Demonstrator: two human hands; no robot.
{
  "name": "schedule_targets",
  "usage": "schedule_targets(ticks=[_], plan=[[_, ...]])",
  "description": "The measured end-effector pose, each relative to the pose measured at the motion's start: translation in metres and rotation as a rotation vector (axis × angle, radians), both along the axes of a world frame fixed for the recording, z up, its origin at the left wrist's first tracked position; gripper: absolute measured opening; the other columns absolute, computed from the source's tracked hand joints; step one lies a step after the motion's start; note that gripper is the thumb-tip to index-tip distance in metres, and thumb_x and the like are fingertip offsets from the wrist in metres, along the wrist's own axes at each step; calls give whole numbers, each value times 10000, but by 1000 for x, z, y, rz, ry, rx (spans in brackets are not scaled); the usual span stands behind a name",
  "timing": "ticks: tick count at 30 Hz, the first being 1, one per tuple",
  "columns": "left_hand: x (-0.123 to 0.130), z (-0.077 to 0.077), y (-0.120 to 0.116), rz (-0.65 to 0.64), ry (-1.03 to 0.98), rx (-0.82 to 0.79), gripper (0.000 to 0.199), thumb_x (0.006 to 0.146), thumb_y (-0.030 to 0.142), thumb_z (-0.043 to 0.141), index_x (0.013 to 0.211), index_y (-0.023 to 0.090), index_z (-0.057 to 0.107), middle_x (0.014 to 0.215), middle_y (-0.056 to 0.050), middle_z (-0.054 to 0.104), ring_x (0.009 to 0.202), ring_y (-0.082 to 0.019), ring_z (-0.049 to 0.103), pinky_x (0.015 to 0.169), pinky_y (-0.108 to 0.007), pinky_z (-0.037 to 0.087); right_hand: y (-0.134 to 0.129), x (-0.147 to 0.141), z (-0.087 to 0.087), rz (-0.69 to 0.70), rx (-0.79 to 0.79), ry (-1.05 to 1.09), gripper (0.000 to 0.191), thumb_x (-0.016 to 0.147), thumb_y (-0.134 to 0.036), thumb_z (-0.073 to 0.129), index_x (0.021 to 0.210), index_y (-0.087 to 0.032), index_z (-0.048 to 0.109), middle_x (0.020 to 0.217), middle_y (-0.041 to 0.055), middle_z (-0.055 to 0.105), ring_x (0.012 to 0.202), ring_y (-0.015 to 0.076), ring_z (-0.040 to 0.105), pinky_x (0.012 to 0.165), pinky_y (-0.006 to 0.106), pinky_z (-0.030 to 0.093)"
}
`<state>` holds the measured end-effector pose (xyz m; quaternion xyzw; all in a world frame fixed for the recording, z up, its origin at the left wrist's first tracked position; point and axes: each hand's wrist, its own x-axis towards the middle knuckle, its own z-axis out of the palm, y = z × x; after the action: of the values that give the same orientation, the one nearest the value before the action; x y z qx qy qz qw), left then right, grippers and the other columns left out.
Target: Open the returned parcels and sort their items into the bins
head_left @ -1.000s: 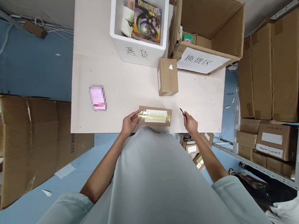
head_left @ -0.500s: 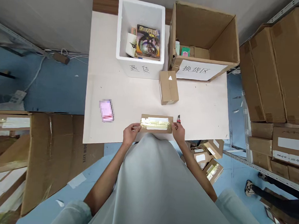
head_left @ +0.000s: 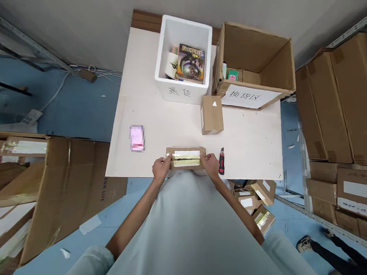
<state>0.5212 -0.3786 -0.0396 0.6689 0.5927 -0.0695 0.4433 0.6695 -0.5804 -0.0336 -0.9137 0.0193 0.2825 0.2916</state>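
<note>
A small flat cardboard box (head_left: pixel 185 151) with a white label and shiny yellowish tape lies at the table's front edge, close against my shirt. A dark slit runs along the middle of its taped top. My left hand (head_left: pixel 161 167) grips its left end, fingers closed on the edge. At the right end my right hand (head_left: pixel 211 164) holds the box in the same way. To the right of that hand lies a red and black utility knife (head_left: pixel 222 162), touched by neither hand. A second, closed cardboard box (head_left: pixel 212 116) stands farther back on the table.
At the back stand a white foam bin (head_left: pixel 182 91) holding books and a large open carton (head_left: pixel 255 98) with small packages. A blurred pink item (head_left: pixel 137 138) lies on the table's left. Cartons fill both sides; a person's legs (head_left: pixel 335 248) show at lower right.
The box has shifted slightly left with both hands, and a dark slit now shows along its tape. My right hand has moved away from the knife, which is fully visible now. The view has shifted.
</note>
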Motion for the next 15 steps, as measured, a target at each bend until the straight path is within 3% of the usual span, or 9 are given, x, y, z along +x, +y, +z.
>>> schedule_targets(ticks=[4, 6, 8, 11, 15], plan=[[5, -7, 3, 56, -77, -6, 437, 847, 653, 695, 673, 270, 577, 807, -61, 722, 870, -291, 663, 808, -377, 474, 0, -4, -1, 5, -67, 55, 332, 993, -570, 696, 951, -243, 655, 1009, 84, 807, 1001, 290, 780, 879, 372, 568], [9, -10, 4, 66, -138, -28, 381, 819, 621, 712, 729, 259, 636, 870, -67, 753, 897, -285, 670, 805, -364, 488, -5, -6, -1, 36, -79, 56, 352, 1022, -566, 663, 1068, -218, 686, 1004, 87, 802, 1010, 293, 781, 882, 377, 579], [12, -13, 3, 58, -190, -51, 352, 804, 595, 716, 774, 248, 673, 929, -70, 776, 928, -276, 679, 804, -348, 501, -13, -7, 2, 110, -76, -20, 452, 1030, -540, 668, 1298, -176, 669, 1094, 109, 796, 1024, 293, 777, 891, 388, 594], [16, -15, 1, 47, -252, -85, 306, 777, 532, 732, 776, 230, 689, 972, -83, 788, 958, -268, 685, 813, -336, 509, -23, -3, 10, 338, -75, -165, 666, 1034, -457, 694, 1607, -175, 507, 1450, 186, 685, 999, 275, 779, 915, 418, 621], [21, -18, 0, 53, -293, -123, 250, 741, 451, 764, 768, 213, 695, 924, -88, 776, 932, -268, 681, 793, -337, 521, -22, 6, 25, 748, -198, -172, 585, 1099, -393, 619, 1660, -270, 509, 1656, 167, 546, 1045, 284, 797, 937, 427, 638]])
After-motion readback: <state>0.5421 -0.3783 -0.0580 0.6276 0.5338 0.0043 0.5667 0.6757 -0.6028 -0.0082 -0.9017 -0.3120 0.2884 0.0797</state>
